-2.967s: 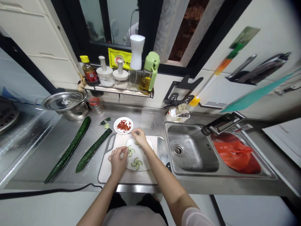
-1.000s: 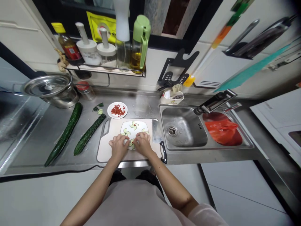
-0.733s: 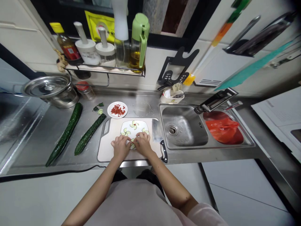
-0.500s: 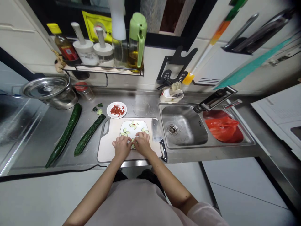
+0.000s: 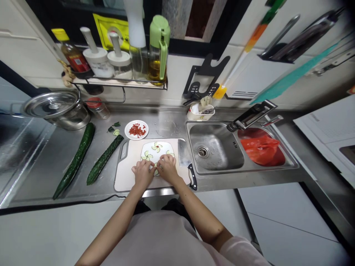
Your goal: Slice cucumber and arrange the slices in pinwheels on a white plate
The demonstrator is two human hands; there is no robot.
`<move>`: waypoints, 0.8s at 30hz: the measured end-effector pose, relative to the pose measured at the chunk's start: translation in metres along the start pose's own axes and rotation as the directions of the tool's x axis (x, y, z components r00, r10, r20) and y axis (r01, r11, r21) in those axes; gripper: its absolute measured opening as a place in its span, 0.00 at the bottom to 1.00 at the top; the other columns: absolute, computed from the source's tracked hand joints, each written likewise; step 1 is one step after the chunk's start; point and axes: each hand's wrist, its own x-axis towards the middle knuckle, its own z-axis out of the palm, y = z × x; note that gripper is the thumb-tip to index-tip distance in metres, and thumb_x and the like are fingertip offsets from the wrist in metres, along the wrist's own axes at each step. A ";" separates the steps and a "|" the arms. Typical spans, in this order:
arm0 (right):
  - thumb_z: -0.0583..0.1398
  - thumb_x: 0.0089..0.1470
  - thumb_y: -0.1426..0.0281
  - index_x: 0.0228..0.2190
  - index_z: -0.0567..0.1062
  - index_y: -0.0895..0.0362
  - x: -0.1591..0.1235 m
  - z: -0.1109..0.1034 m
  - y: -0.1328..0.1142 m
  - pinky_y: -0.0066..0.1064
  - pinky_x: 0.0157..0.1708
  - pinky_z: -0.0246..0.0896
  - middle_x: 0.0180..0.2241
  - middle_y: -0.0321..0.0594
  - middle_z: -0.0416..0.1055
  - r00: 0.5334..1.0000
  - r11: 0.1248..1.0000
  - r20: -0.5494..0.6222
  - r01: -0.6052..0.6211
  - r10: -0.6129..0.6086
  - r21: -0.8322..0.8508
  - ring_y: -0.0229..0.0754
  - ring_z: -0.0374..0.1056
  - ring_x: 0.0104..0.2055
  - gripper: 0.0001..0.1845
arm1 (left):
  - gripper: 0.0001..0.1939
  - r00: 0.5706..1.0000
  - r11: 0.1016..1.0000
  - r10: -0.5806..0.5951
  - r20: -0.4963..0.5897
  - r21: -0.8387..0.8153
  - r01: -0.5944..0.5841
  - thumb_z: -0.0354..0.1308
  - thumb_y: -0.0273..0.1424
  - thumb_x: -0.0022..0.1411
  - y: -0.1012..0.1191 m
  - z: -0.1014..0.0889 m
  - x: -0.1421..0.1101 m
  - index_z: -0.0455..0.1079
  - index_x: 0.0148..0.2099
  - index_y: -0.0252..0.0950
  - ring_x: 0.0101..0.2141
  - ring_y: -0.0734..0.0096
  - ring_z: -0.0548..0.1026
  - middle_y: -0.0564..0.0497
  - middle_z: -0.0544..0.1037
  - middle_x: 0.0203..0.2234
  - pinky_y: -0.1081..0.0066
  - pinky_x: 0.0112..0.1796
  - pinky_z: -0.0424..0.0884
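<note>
A white plate (image 5: 157, 156) lies on the cutting board (image 5: 126, 173), with thin cucumber slices (image 5: 146, 155) fanned into pinwheels on it. At the plate's near edge, my left hand (image 5: 143, 173) and my right hand (image 5: 168, 170) meet, fingertips pinched around cucumber slices (image 5: 156, 172). The fingers partly hide this near cluster. One pinwheel at the far side has a red bit at its centre. Right of the plate, a kitchen knife (image 5: 184, 154) rests on the board, its black handle toward me. Beyond the board stands a small white dish (image 5: 127, 134) of red pieces (image 5: 137, 130), likely goji berries.
To the left lie a whole cucumber (image 5: 74, 162) and a cut one (image 5: 104, 159), with scraps (image 5: 114, 129) behind them. A lidded steel pot (image 5: 69, 118) stands at the back left. At right is a double sink (image 5: 216, 147) with a red plastic bag (image 5: 260, 147).
The view has shifted slightly. Both hands stay at the plate's near edge, fingertips together, with hardly any visible movement.
</note>
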 end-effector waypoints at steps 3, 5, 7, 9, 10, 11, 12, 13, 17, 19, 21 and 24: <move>0.58 0.55 0.70 0.30 0.75 0.55 0.000 0.001 0.000 0.42 0.51 0.41 0.47 0.43 0.64 1.000 1.000 0.004 0.007 -0.007 -0.015 0.49 0.49 0.53 0.05 | 0.08 1.000 1.000 0.000 -0.002 0.002 0.000 0.57 0.37 0.61 0.000 0.001 0.000 0.74 0.40 0.43 0.45 0.58 0.66 0.48 0.74 0.40 0.59 0.42 0.54; 0.58 0.56 0.70 0.30 0.75 0.55 0.000 0.001 0.000 0.42 0.51 0.41 0.47 0.43 0.64 1.000 1.000 0.006 0.012 -0.011 -0.022 0.49 0.49 0.53 0.06 | 0.08 1.000 1.000 -0.002 -0.001 0.003 0.002 0.57 0.38 0.61 0.000 0.001 0.000 0.74 0.40 0.43 0.45 0.58 0.66 0.48 0.74 0.40 0.59 0.42 0.54; 0.58 0.56 0.70 0.30 0.75 0.55 0.000 0.001 0.000 0.42 0.51 0.41 0.47 0.43 0.64 1.000 1.000 0.008 0.012 -0.012 -0.024 0.49 0.49 0.53 0.06 | 0.08 1.000 1.000 -0.005 0.003 0.001 0.005 0.57 0.38 0.61 0.000 0.001 0.001 0.74 0.40 0.43 0.45 0.58 0.66 0.48 0.74 0.40 0.59 0.42 0.54; 0.58 0.55 0.70 0.30 0.75 0.55 0.000 0.001 -0.001 0.42 0.51 0.42 0.47 0.43 0.64 1.000 1.000 0.010 0.010 -0.010 -0.023 0.49 0.50 0.53 0.06 | 0.08 1.000 1.000 -0.005 0.008 -0.002 0.005 0.56 0.38 0.61 0.000 0.001 0.001 0.74 0.40 0.43 0.45 0.57 0.66 0.48 0.74 0.40 0.59 0.42 0.54; 0.58 0.55 0.71 0.30 0.75 0.55 0.000 0.001 -0.001 0.43 0.51 0.42 0.47 0.44 0.64 1.000 1.000 0.012 0.009 -0.009 -0.022 0.50 0.50 0.53 0.05 | 0.08 1.000 1.000 -0.005 0.009 -0.004 0.005 0.56 0.38 0.61 0.001 0.001 0.001 0.74 0.40 0.43 0.45 0.57 0.66 0.48 0.74 0.40 0.59 0.42 0.54; 0.58 0.55 0.71 0.30 0.75 0.55 0.000 0.001 -0.001 0.43 0.51 0.42 0.47 0.44 0.64 1.000 1.000 0.012 0.009 -0.008 -0.020 0.50 0.50 0.53 0.05 | 0.08 1.000 1.000 -0.006 0.008 -0.005 0.006 0.56 0.38 0.61 0.001 0.000 0.001 0.74 0.39 0.43 0.45 0.57 0.66 0.47 0.74 0.40 0.59 0.43 0.54; 0.58 0.55 0.71 0.30 0.75 0.55 0.000 0.001 -0.001 0.43 0.51 0.42 0.47 0.44 0.64 1.000 1.000 0.012 0.010 -0.009 -0.017 0.50 0.50 0.53 0.05 | 0.08 1.000 1.000 -0.006 0.007 -0.006 0.006 0.56 0.38 0.61 0.001 0.000 0.000 0.74 0.39 0.43 0.46 0.57 0.66 0.47 0.74 0.40 0.59 0.43 0.54; 0.58 0.55 0.71 0.30 0.75 0.55 0.000 0.000 -0.001 0.43 0.51 0.42 0.47 0.44 0.64 1.000 1.000 0.011 0.012 -0.012 -0.014 0.50 0.50 0.53 0.05 | 0.08 1.000 1.000 -0.007 0.007 -0.007 0.007 0.56 0.37 0.61 0.001 0.000 0.000 0.74 0.39 0.43 0.46 0.57 0.66 0.47 0.74 0.40 0.59 0.43 0.54; 0.58 0.55 0.71 0.29 0.75 0.55 0.000 -0.001 0.000 0.43 0.50 0.43 0.46 0.43 0.64 1.000 1.000 -0.006 0.013 -0.013 0.013 0.49 0.50 0.53 0.05 | 0.08 1.000 1.000 -0.019 0.013 -0.022 0.019 0.56 0.37 0.61 0.001 -0.002 0.000 0.75 0.40 0.43 0.46 0.57 0.66 0.47 0.74 0.41 0.59 0.42 0.54; 0.59 0.54 0.70 0.30 0.75 0.54 0.000 -0.002 0.002 0.43 0.50 0.43 0.46 0.42 0.64 1.000 1.000 -0.022 0.003 -0.002 0.029 0.49 0.50 0.53 0.04 | 0.08 1.000 0.999 -0.029 0.011 -0.038 0.029 0.57 0.37 0.60 0.001 -0.002 0.000 0.75 0.40 0.43 0.45 0.56 0.66 0.48 0.75 0.41 0.59 0.42 0.55; 0.59 0.54 0.70 0.31 0.75 0.54 0.000 -0.004 0.004 0.42 0.50 0.44 0.46 0.42 0.64 0.999 0.999 -0.036 -0.009 0.010 0.045 0.49 0.50 0.52 0.04 | 0.08 0.999 0.998 -0.031 0.007 -0.058 0.031 0.57 0.38 0.60 0.000 -0.003 0.001 0.75 0.39 0.43 0.45 0.56 0.67 0.48 0.75 0.41 0.59 0.42 0.55; 0.59 0.54 0.70 0.31 0.74 0.54 0.001 -0.008 0.005 0.42 0.51 0.44 0.46 0.42 0.64 0.998 0.997 -0.061 -0.021 0.025 0.072 0.49 0.51 0.52 0.04 | 0.08 0.999 0.996 -0.034 -0.016 -0.083 0.033 0.57 0.38 0.60 -0.001 -0.004 0.002 0.75 0.39 0.44 0.45 0.56 0.67 0.49 0.76 0.41 0.58 0.42 0.55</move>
